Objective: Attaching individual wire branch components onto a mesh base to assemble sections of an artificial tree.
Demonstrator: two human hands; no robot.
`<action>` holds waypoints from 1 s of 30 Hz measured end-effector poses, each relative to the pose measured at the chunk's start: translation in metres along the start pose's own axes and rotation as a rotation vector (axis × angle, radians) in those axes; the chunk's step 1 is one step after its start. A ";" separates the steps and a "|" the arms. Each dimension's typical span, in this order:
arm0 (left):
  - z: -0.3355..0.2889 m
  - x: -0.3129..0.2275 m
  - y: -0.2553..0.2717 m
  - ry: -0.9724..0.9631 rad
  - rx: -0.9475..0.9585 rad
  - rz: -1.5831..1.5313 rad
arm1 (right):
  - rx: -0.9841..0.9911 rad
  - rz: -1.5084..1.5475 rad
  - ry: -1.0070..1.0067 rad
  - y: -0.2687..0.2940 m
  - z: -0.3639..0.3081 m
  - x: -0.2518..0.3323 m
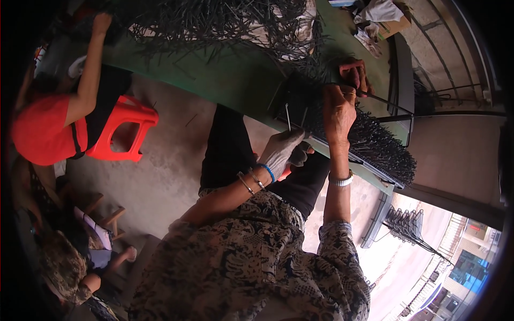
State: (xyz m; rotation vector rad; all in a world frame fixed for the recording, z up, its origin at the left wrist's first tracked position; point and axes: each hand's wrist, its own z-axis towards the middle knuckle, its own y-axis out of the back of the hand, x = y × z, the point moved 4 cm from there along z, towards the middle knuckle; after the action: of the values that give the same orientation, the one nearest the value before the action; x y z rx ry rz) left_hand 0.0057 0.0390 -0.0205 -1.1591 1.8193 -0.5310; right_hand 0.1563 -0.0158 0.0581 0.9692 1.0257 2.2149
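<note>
One pale rod (288,116) points lengthwise away, clasped by the left hand (281,149); right grip (340,111) unclear.

Red stool (138,113), grey floor (171,160)

The top edge crops the black strip heap (235,24), and what the right fingers (333,96) hold is unclear.

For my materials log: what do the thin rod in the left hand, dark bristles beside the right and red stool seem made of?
Thin rod: probably metal, smooth, judging by its pale sheen and slender form.
Dark bristles: plastic or coated wire, matte; the stiff, separate strands leave that open.
Red stool: likely smooth moulded plastic, given its even colour and rounded cut-out.
</note>
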 end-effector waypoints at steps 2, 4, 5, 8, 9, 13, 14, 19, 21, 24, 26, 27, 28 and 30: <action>-0.002 -0.002 -0.001 -0.008 0.017 0.011 | -0.002 0.037 -0.076 0.010 -0.001 0.009; -0.003 -0.003 -0.002 -0.015 0.035 0.022 | -0.042 0.036 0.071 0.016 -0.007 0.003; -0.004 -0.003 -0.002 -0.023 0.038 0.026 | 0.173 0.273 -0.010 0.013 -0.013 -0.001; -0.004 -0.004 -0.005 -0.008 0.028 0.067 | 0.455 0.608 -0.125 0.009 -0.027 -0.001; -0.004 -0.005 -0.006 0.011 0.011 0.101 | 0.471 0.649 -0.174 0.011 -0.028 -0.002; 0.002 -0.004 -0.002 0.072 -0.001 0.158 | 0.179 0.574 -0.200 0.029 -0.015 0.001; 0.005 -0.002 0.001 0.033 0.024 0.160 | -0.009 0.357 -0.165 0.035 -0.009 0.003; 0.006 0.001 -0.003 0.063 0.087 0.139 | -0.243 0.264 0.005 0.021 0.002 0.005; 0.004 0.001 -0.004 0.118 0.054 0.125 | -0.272 0.234 0.044 0.011 0.005 0.000; 0.004 0.003 -0.003 0.129 0.056 0.082 | -0.258 0.234 0.038 0.009 0.006 0.001; 0.002 0.001 -0.004 0.126 0.056 0.078 | -0.218 0.260 -0.009 0.008 0.006 0.001; 0.002 0.001 -0.005 0.124 0.057 0.074 | -0.206 0.281 -0.036 0.008 0.005 0.001; 0.002 0.001 -0.004 0.124 0.058 0.074 | -0.195 0.301 -0.062 0.008 0.005 0.000; 0.002 0.001 -0.004 0.067 0.103 0.097 | -0.174 0.325 -0.059 0.007 0.005 -0.001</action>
State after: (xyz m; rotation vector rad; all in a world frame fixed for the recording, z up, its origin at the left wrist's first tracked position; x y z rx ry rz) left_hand 0.0098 0.0366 -0.0187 -0.9897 1.8726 -0.6061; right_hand 0.1597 -0.0181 0.0660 1.1807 0.6719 2.4701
